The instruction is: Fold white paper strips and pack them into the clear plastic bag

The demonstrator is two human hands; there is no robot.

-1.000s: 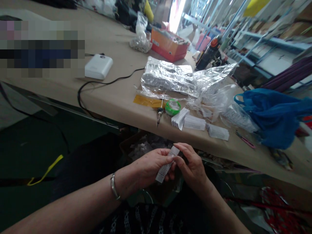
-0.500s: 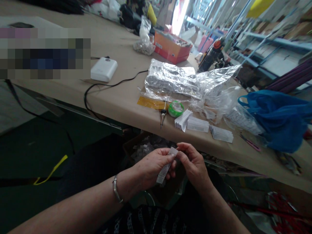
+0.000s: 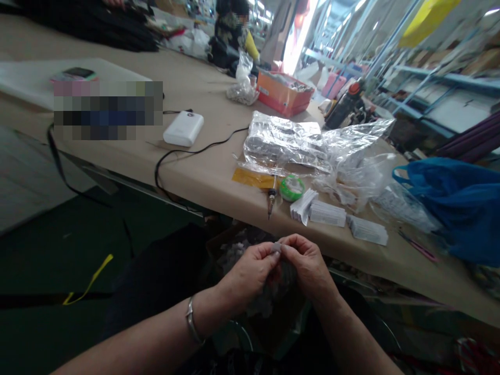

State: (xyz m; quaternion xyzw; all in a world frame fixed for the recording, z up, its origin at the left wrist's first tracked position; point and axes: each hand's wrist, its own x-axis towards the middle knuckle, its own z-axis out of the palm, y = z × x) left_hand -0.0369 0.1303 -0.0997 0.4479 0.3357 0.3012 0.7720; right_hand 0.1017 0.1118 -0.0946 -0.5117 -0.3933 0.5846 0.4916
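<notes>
My left hand [image 3: 250, 268] and my right hand [image 3: 308, 263] meet over my lap, just below the table edge. Both are closed in a pinch, thumbs nearly touching, on a small white printed label [image 3: 276, 247]. Only a scrap of the label shows between the fingertips; the rest is hidden. Beneath the hands is a box of pale scraps [image 3: 236, 247], partly covered by them. On the table edge in front lie a fanned bundle of labels [image 3: 303, 207], a second label stack [image 3: 327, 213] and a third label stack [image 3: 367, 230].
Behind the labels are a green tape roll [image 3: 287, 194], a thin metal-tipped tool [image 3: 271, 200] and clear plastic packaging [image 3: 287, 143]. A blue bag [image 3: 453, 203] lies right. A white power bank [image 3: 183, 128] with black cable [image 3: 167, 156] sits left. Farther back stands an orange box [image 3: 283, 96].
The label's long printed strip, visible before below my left thumb, is now mostly hidden. My right fingers have closed in against the left. The view has shifted, so the table appears lower and farther right.
</notes>
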